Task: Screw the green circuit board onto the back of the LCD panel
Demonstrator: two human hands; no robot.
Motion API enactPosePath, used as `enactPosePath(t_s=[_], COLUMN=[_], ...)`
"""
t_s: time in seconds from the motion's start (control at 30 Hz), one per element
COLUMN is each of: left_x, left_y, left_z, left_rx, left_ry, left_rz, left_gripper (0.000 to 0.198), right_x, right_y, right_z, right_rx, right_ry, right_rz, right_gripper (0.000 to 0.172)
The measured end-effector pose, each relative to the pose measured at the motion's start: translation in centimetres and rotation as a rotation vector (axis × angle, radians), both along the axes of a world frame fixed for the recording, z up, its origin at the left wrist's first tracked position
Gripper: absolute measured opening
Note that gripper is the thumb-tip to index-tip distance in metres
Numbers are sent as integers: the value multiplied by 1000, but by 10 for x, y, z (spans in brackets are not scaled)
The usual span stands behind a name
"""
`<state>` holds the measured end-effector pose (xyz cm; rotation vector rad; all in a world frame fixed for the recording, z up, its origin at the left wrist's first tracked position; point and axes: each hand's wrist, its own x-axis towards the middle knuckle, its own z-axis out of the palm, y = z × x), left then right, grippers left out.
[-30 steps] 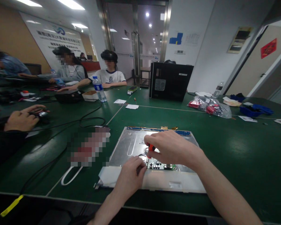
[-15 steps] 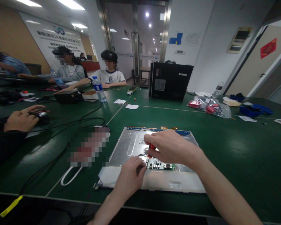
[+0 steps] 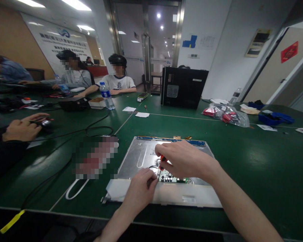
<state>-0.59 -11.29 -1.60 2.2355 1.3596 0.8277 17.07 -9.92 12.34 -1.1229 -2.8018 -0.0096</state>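
The circuit board (image 3: 170, 178) lies on the silvery metal panel (image 3: 131, 156), which rests flat on the green table (image 3: 255, 178) in front of you. Your right hand (image 3: 185, 158) grasps a red-handled tool (image 3: 162, 158), held roughly upright over the board's left end. Your left hand (image 3: 142, 186) is at that same end, thumb and fingers bent close together, though whether they pinch anything cannot be told.

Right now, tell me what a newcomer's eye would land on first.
Probably the right hand, gripping a reddish tool by the green circuit board on the silvery panel, front and centre. The left hand is at the board's left end. Next, the black case standing farther back on the green table.
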Motion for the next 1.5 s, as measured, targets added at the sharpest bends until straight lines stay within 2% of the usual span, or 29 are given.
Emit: enactPosePath(t_s=[0.17, 0.47, 0.77, 0.97, 1.13, 1.4, 1.5], left_x=[0, 0, 1, 1, 1, 1, 0], left_y=[-1, -1, -1, -2, -2, -2, -2], left_z=[1, 2, 5, 3, 4, 4, 3], left_rx=[-16, 16, 10, 21, 15, -10, -5], left_ry=[-2, 8, 13, -6, -15, -13, -14], left_rz=[5, 5, 13, 8, 17, 16, 7], left_gripper=[13, 14, 14, 14, 15, 13, 14], right_x=[-2, 2, -1, 1, 2, -1, 0], right_y=[1, -5, 0, -3, -6, -1, -2], right_z=[2, 3, 1, 3, 3, 3, 4], right_rx=[-39, -30, -32, -44, -9, -45, -37], right_ry=[-38, 5, -10, 12, 7, -22, -14], right_rz=[-68, 34, -31, 18, 37, -46, -21], right_gripper=[16, 15, 16, 21, 18, 16, 16])
